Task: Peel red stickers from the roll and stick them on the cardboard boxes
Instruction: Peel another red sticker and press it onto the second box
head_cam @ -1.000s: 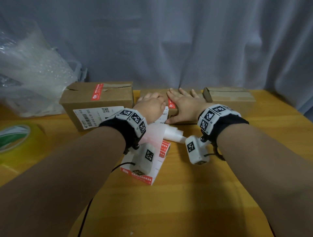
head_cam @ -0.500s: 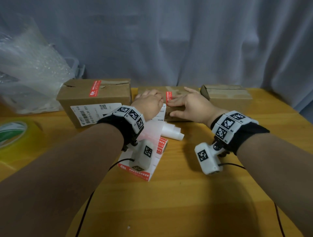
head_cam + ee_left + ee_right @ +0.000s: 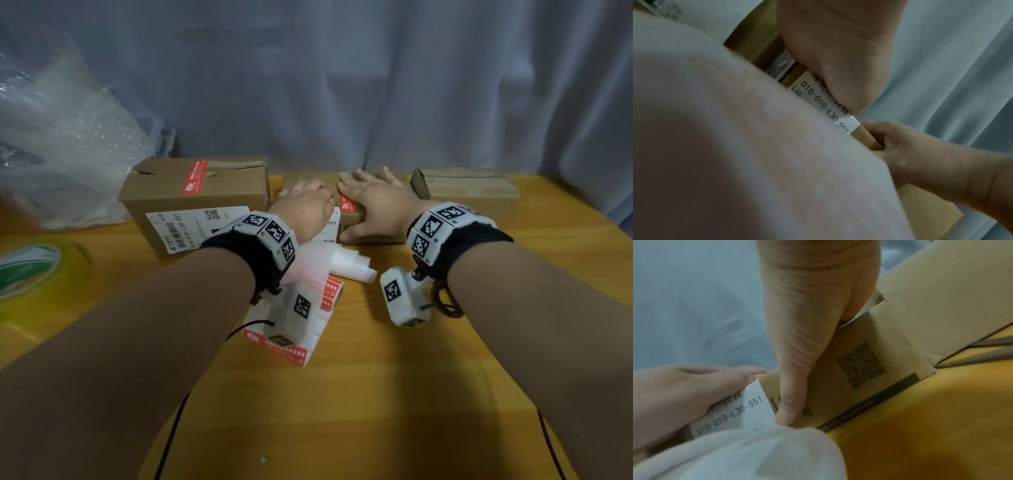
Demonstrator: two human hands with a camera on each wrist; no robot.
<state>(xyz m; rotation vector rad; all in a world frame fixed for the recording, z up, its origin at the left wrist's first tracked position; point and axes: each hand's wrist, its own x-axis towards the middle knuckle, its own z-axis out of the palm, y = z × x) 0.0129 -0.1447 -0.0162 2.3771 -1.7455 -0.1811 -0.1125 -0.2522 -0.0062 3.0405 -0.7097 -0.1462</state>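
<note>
Three cardboard boxes stand in a row at the back of the table. The left box (image 3: pixel 205 205) carries a red sticker (image 3: pixel 195 177) on top. The right box (image 3: pixel 472 192) shows no sticker. Both hands lie on the middle box (image 3: pixel 315 177), whose front (image 3: pixel 859 366) bears a shipping label (image 3: pixel 731 413). My right hand (image 3: pixel 373 202) lies flat on its top, fingers spread, thumb (image 3: pixel 789 410) down the front. My left hand (image 3: pixel 301 209) rests on the box's left part. A red sticker (image 3: pixel 346 202) shows between them. The sticker roll (image 3: pixel 349 265) lies below my wrists.
A loose strip of backing paper with red stickers (image 3: pixel 284 349) trails from the roll toward me. A bubble-wrap bag (image 3: pixel 61 137) fills the back left. A green-and-yellow tape roll (image 3: pixel 30 270) sits at the left edge. A grey curtain hangs behind the wooden table (image 3: pixel 376 394).
My right hand, lifted half a second ago with only its fingertips at the sticker, has moved forward and lies flat on the middle box. The left hand has stayed put.
</note>
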